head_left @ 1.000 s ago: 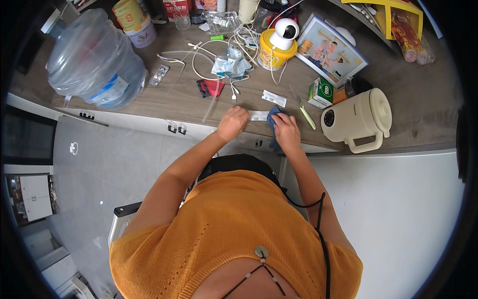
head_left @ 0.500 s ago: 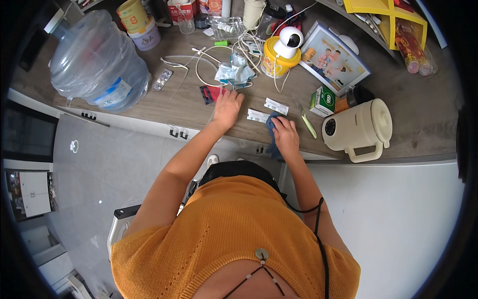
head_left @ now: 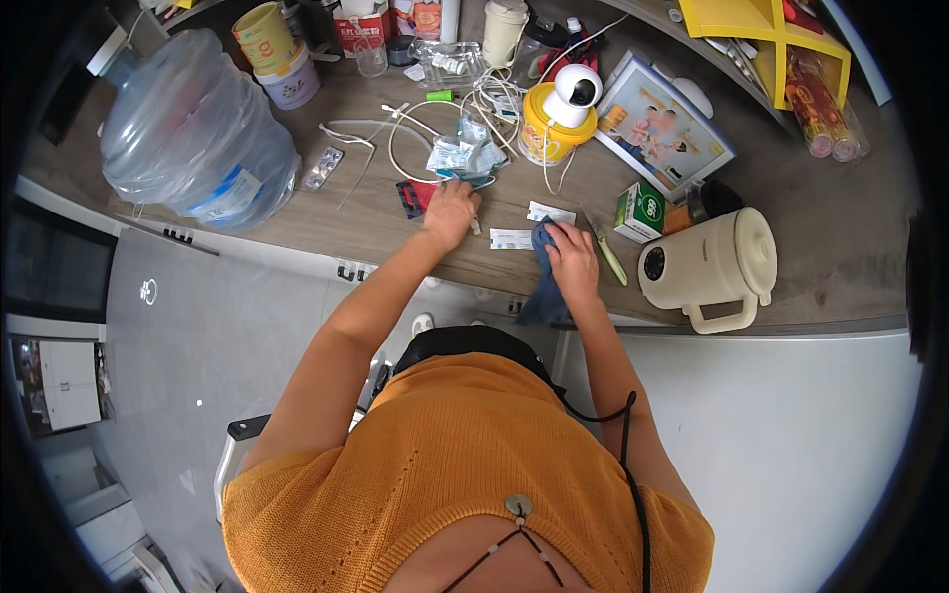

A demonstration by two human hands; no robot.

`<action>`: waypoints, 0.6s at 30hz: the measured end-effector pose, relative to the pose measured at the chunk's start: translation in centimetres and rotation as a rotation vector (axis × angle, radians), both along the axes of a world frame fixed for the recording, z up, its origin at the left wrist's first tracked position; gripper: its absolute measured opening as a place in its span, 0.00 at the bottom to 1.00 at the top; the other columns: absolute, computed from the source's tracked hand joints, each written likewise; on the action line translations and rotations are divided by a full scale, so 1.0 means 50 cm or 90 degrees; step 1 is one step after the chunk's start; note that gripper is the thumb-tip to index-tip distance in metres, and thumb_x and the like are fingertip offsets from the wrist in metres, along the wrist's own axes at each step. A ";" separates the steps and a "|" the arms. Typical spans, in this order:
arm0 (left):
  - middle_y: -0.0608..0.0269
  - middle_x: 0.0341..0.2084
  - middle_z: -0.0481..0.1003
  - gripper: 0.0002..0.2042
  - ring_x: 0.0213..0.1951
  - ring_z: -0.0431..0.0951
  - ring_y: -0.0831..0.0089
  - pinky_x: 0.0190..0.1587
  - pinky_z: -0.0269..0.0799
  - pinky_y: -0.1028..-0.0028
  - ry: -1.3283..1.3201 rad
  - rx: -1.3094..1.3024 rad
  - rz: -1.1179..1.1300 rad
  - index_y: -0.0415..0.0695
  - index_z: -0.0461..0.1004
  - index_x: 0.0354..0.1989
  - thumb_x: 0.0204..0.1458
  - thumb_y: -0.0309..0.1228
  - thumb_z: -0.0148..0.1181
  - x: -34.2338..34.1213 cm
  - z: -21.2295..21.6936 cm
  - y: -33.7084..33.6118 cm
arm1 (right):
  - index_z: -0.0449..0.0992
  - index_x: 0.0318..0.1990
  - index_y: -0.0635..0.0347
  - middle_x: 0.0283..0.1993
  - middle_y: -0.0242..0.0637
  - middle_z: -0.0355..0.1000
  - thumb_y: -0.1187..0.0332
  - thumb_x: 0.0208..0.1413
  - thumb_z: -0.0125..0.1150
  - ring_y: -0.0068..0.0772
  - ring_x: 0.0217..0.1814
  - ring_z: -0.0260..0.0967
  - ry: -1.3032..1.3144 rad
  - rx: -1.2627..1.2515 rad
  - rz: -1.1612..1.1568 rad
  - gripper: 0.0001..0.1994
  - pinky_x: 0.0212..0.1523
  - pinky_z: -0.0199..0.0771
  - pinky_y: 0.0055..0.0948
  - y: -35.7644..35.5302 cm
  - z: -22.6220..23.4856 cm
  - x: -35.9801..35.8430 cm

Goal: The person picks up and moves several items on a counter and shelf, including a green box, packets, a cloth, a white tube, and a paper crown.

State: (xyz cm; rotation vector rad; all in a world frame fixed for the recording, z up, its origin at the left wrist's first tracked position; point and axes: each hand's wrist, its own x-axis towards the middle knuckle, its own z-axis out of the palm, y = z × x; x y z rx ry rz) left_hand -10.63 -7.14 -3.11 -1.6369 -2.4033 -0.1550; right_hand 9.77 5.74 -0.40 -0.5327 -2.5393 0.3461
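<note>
My left hand [head_left: 452, 213] rests low over the desk with its fingers curled down at the edge of a heap of crumpled white and teal wrappers [head_left: 467, 156]. Its fingertips are mostly hidden, so what they grip does not show. Beside it lies a red and black packet [head_left: 412, 201], and a small pale piece [head_left: 475, 226] sticks out near the thumb side. My right hand [head_left: 573, 259] is closed on a blue cloth [head_left: 544, 295] that hangs over the desk's front edge. Two slim white sachets, a nearer one [head_left: 510, 239] and a farther one [head_left: 551, 212], lie left of and beyond that hand.
Right of my right hand lies a green-handled knife [head_left: 611, 259], then a cream kettle [head_left: 707, 267] and a green-white box [head_left: 641, 211]. A photo frame [head_left: 662, 128], a yellow tub [head_left: 544, 133] with a white camera [head_left: 573, 94], white cables [head_left: 395, 143] and a large water bottle [head_left: 198, 128] stand around.
More of the blue cloth now hangs below the desk edge. My left fingers have curled in toward the wrappers, and a small pale piece now shows beside them.
</note>
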 end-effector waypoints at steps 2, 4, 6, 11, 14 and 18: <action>0.62 0.32 0.68 0.06 0.44 0.66 0.64 0.44 0.64 0.67 -0.024 0.042 -0.010 0.45 0.70 0.30 0.43 0.27 0.49 0.009 0.000 -0.011 | 0.73 0.42 0.53 0.44 0.34 0.67 0.72 0.40 0.60 0.40 0.44 0.63 -0.003 0.007 -0.007 0.16 0.44 0.67 0.33 -0.007 -0.014 0.000; 0.60 0.32 0.68 0.06 0.43 0.67 0.63 0.44 0.65 0.67 -0.044 0.103 -0.022 0.44 0.69 0.30 0.43 0.26 0.49 0.013 0.011 -0.022 | 0.73 0.42 0.53 0.44 0.35 0.67 0.72 0.40 0.60 0.41 0.44 0.63 -0.005 0.011 -0.003 0.16 0.44 0.66 0.33 -0.007 -0.019 -0.009; 0.58 0.31 0.68 0.05 0.40 0.68 0.60 0.43 0.65 0.66 -0.120 0.157 -0.041 0.43 0.68 0.30 0.43 0.25 0.50 0.024 0.019 -0.038 | 0.73 0.42 0.54 0.44 0.36 0.67 0.71 0.40 0.60 0.41 0.44 0.62 -0.014 0.010 0.002 0.16 0.45 0.66 0.34 -0.006 -0.019 -0.002; 0.55 0.25 0.70 0.04 0.31 0.72 0.56 0.36 0.67 0.63 -0.258 0.311 -0.032 0.42 0.67 0.30 0.45 0.24 0.53 0.034 0.067 -0.054 | 0.73 0.41 0.56 0.44 0.37 0.68 0.69 0.41 0.60 0.43 0.44 0.62 0.000 0.012 0.008 0.15 0.45 0.65 0.35 -0.007 0.010 -0.001; 0.54 0.27 0.72 0.05 0.32 0.72 0.58 0.35 0.68 0.69 -0.436 0.411 0.004 0.41 0.68 0.32 0.46 0.22 0.54 0.039 0.132 -0.065 | 0.74 0.40 0.58 0.43 0.38 0.68 0.68 0.42 0.60 0.43 0.44 0.62 0.044 0.004 0.006 0.14 0.46 0.64 0.35 -0.004 0.028 0.000; 0.65 0.31 0.74 0.03 0.32 0.71 0.81 0.35 0.67 0.79 -0.908 0.623 -0.067 0.39 0.68 0.34 0.52 0.23 0.50 0.026 0.160 -0.082 | 0.74 0.39 0.58 0.41 0.38 0.70 0.69 0.45 0.59 0.42 0.39 0.65 0.121 -0.010 0.027 0.12 0.42 0.66 0.33 -0.002 0.073 -0.029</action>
